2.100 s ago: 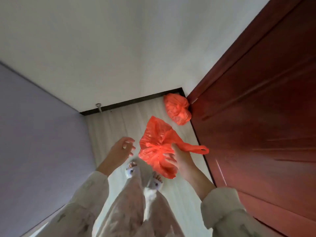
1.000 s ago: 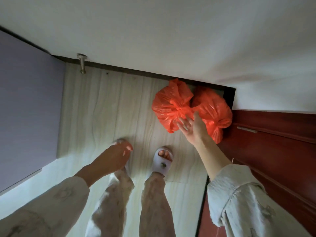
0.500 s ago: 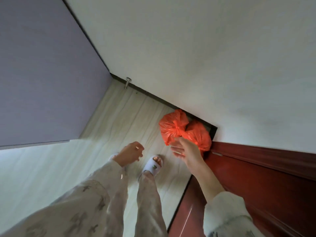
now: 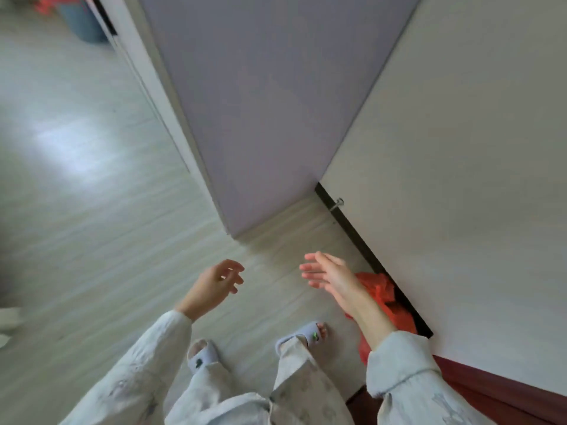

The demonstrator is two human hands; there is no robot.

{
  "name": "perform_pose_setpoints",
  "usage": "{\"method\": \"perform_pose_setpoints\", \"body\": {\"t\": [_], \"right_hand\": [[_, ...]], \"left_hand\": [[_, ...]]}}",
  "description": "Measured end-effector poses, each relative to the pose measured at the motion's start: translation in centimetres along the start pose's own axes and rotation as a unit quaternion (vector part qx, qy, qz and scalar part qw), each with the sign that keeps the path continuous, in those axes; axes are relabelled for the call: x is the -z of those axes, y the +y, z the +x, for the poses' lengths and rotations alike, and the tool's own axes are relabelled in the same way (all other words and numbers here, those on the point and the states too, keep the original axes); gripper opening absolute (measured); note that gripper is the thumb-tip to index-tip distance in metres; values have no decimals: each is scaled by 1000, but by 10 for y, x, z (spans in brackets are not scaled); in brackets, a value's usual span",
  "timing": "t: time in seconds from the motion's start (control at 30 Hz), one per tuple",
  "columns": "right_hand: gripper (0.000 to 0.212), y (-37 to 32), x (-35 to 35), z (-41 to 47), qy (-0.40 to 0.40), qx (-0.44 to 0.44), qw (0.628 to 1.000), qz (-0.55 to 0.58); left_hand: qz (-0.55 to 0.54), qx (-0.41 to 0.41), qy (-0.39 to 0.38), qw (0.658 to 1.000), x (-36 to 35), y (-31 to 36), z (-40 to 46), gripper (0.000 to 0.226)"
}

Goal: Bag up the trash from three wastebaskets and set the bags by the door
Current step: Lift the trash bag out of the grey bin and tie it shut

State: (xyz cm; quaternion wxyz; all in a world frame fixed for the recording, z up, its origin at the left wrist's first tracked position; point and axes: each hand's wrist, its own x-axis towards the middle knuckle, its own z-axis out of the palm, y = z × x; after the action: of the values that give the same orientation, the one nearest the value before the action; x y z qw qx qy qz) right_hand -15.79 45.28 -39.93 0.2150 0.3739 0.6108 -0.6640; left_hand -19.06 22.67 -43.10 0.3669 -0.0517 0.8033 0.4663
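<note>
Both hands are empty: left hand loosely curled, right hand flat-fingered. The orange trash bags lie lower right against the baseboard, likely light, soft and crinkly; best taken by the knotted top.

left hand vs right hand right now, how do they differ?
The left hand has its fingers loosely curled; the right hand has them straight and spread. The left hand hangs over bare floor; the right hand is in front of the orange bags by the wall. Both hold nothing.
</note>
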Motion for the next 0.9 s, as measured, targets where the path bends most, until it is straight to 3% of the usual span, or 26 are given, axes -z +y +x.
{"method": "perform_pose_setpoints", "body": {"t": [0.33,0.6,0.9], "right_hand": [[26,-57,-276,-37,-172,58,974,-133],[28,-139,-449,18,-234,93,945,-208],[29,-297,-655,108,-271,144,927,-216]], "left_hand": [[-144,-28,219,965,250,-91,-92,22],[-165,-16,248,954,399,-125,-62,18],[-154,-31,301,941,632,-93,19,22]]}}
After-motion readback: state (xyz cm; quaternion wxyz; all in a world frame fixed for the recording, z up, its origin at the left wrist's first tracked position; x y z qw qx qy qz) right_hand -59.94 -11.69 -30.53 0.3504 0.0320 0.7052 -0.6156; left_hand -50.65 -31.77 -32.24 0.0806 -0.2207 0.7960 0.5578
